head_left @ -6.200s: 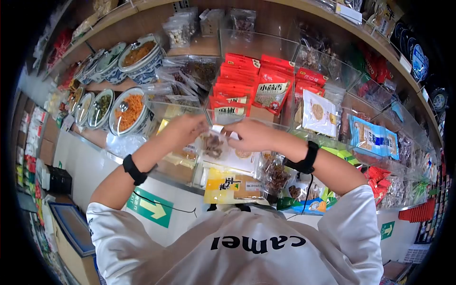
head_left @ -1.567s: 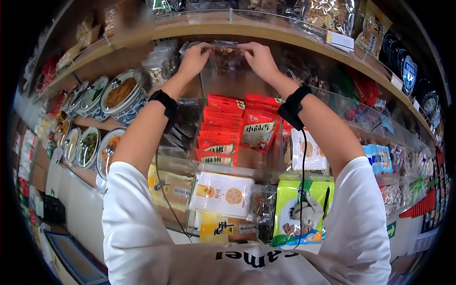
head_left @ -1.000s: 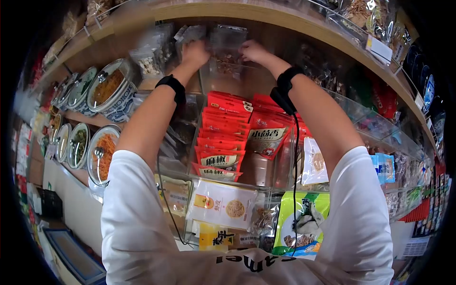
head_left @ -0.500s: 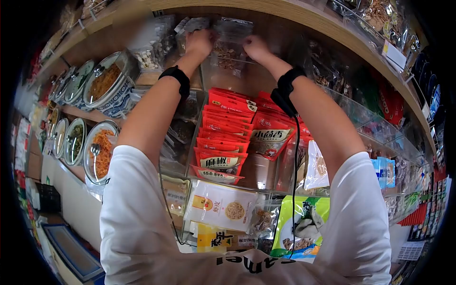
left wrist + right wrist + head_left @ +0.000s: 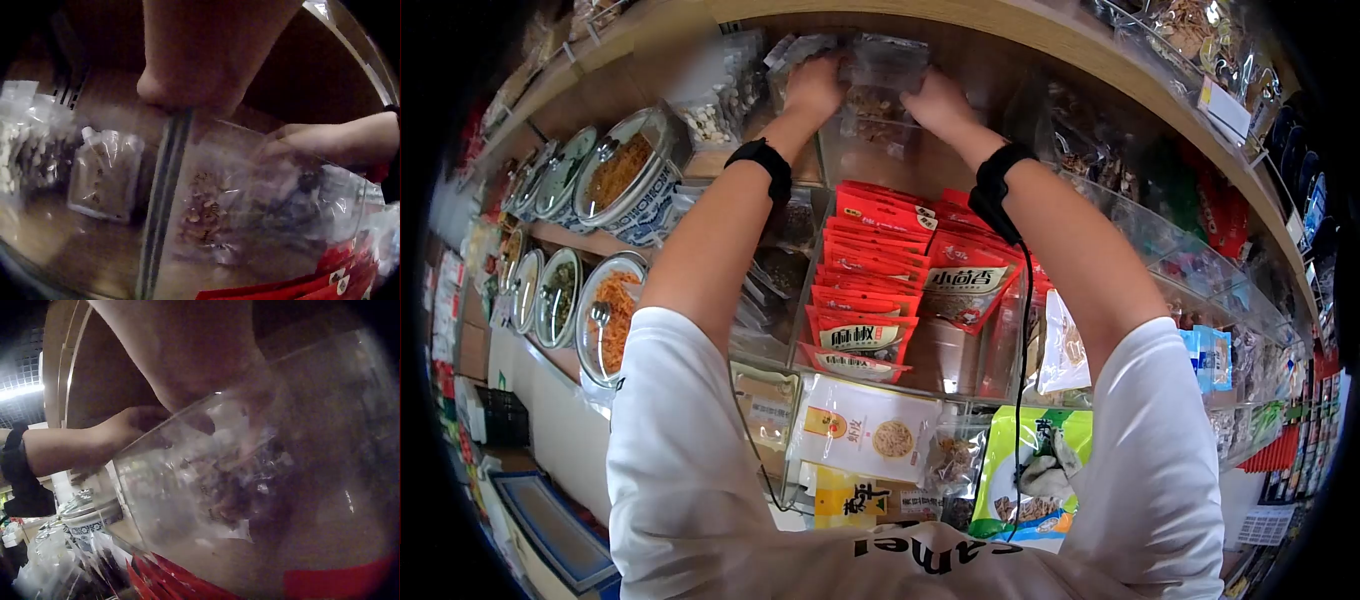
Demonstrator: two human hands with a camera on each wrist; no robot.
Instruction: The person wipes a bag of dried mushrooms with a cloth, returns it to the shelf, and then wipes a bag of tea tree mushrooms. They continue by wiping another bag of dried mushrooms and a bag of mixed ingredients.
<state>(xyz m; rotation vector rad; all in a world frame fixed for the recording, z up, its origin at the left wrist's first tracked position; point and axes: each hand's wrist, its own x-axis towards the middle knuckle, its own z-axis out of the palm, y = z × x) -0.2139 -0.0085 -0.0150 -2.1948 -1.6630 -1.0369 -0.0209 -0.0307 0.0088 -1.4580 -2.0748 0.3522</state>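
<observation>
Sitting in a clear bin (image 5: pixel 164 206) — bagged brown pieces (image 5: pixel 203 219).

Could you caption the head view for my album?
Hands flank a clear dried-food bag behind red Sichuan pepper packets.

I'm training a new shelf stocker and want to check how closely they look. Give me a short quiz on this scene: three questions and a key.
1. Multiple choice: what is between the person's left hand and right hand?
A) a blue packet
B) a clear bag of dried pieces
C) a red bowl

2. True or false: in the head view, the bright green bag lies to the left of the white packet.

3. Fill the gap: the rows of packets just on the person's side of the clear bag are mostly ____ in colour.

Key
1: B
2: False; the bright green bag lies to its right.
3: red
</observation>
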